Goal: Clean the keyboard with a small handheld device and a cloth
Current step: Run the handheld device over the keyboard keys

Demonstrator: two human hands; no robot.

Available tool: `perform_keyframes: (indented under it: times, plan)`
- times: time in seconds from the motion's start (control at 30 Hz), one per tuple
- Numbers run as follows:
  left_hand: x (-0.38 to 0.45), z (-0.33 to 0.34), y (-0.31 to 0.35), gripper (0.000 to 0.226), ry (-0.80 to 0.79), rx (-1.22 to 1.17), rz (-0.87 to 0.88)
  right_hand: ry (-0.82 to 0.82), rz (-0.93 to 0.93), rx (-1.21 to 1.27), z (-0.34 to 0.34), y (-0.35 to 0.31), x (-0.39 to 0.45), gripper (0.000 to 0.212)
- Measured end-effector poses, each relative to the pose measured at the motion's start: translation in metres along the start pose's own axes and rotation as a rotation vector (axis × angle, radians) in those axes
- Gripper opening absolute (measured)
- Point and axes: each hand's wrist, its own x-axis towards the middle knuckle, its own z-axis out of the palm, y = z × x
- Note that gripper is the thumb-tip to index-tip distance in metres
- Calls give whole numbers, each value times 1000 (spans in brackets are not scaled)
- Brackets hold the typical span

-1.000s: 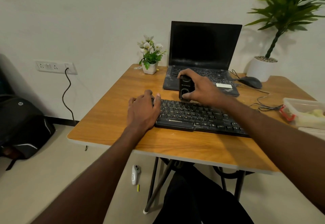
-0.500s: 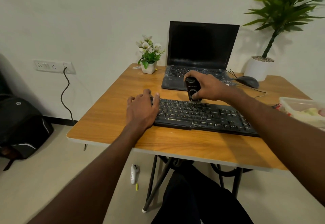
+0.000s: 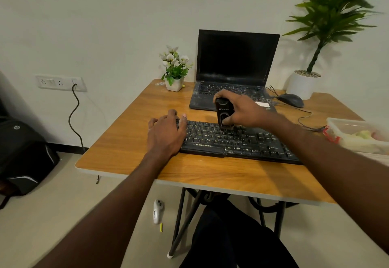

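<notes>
Since a second ago, your right hand (image 3: 246, 110) has carried the small black device (image 3: 224, 113) rightward along the keyboard's (image 3: 235, 139) top rows. You grasp it upright, its lower end seemingly touching the keys. Your left hand (image 3: 166, 133) rests flat, fingers relaxed, on the keyboard's left end. Beyond your right hand sits a laptop (image 3: 233, 72); a mouse (image 3: 291, 100) lies farther right.

Our arms: bare to past the elbow, no sleeves showing.
Our legs (image 3: 231, 236): dark trousers.
</notes>
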Motion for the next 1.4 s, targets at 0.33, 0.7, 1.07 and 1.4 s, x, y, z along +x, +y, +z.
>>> perform_keyframes:
  times: [0.33, 0.7, 1.07, 1.4]
  plan:
    - [0, -2, 1, 58, 8, 1, 1, 66, 1, -28, 11, -1, 16, 72]
    - [-1, 1, 0, 59, 3, 14, -1, 154, 73, -72, 1, 27, -10, 74]
    - [-2, -2, 1, 61, -15, 16, -3, 159, 32, -31, -1, 26, -23, 76]
    - [-7, -8, 7, 65, 40, 90, 97, 241, 75, 253, -3, 34, -34, 71]
